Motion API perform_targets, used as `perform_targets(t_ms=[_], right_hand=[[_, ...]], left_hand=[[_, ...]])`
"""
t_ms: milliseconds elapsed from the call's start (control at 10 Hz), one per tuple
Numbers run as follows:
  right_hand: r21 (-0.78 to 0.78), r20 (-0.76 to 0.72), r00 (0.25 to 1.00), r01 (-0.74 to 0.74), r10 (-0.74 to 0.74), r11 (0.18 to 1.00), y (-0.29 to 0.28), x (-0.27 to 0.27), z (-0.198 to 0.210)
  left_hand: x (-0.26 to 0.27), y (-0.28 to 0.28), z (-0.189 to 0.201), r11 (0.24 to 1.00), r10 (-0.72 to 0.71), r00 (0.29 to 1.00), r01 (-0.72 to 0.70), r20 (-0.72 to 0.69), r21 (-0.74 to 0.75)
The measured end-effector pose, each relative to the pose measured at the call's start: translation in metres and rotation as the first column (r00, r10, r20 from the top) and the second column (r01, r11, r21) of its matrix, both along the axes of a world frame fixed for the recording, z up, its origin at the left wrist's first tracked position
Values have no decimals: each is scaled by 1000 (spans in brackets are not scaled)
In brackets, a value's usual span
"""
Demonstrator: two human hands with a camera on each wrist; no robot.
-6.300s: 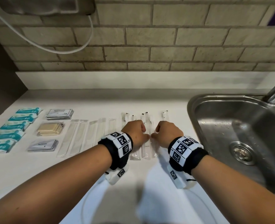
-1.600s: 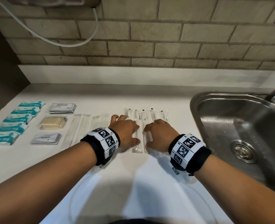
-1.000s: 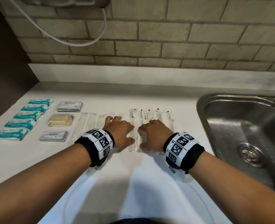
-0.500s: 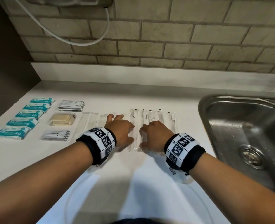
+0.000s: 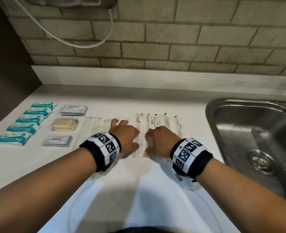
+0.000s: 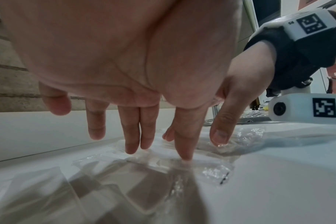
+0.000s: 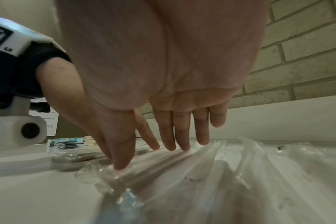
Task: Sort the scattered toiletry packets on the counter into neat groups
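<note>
Several long clear toothbrush packets (image 5: 165, 121) lie side by side in a row on the white counter (image 5: 38, 165). My right hand (image 5: 160, 140) lies flat on them, fingers straight; the right wrist view shows its fingertips (image 7: 171, 145) touching the crinkled plastic (image 7: 240, 174). My left hand (image 5: 123, 138) lies flat just left of it, with its fingers (image 6: 132, 145) straight on clear packets (image 6: 148, 160). Further left lie flat clear comb-like packets (image 5: 90, 126). Beyond those are stacks of grey sachets (image 5: 74, 110), beige packets (image 5: 64, 126) and toothpaste sachets (image 5: 58, 141). At the far left is a column of teal packets (image 5: 26, 121).
A steel sink (image 5: 211, 113) opens right beside the toothbrush row. A brick wall (image 5: 172, 47) with a white upstand closes the back, and a white cable (image 5: 88, 45) loops down it. The counter's left side ends at a dark wall (image 5: 7, 73).
Six seconds ago both hands were curled over the clear packets; now they lie flat on them. In the last second the hands have barely moved and the view has drifted a little.
</note>
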State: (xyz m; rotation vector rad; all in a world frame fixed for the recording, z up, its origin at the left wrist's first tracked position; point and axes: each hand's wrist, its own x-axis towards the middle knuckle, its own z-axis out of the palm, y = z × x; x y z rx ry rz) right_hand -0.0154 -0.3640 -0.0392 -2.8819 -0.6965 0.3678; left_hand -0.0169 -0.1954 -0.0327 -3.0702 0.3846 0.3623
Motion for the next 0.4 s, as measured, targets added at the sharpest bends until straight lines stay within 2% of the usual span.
perform_targets(t_ms=[400], right_hand=[[16, 18, 1000, 13, -14, 1000, -1, 0, 2]], left_hand=[[3, -3, 3, 1000, -5, 1000, 5, -16, -3]])
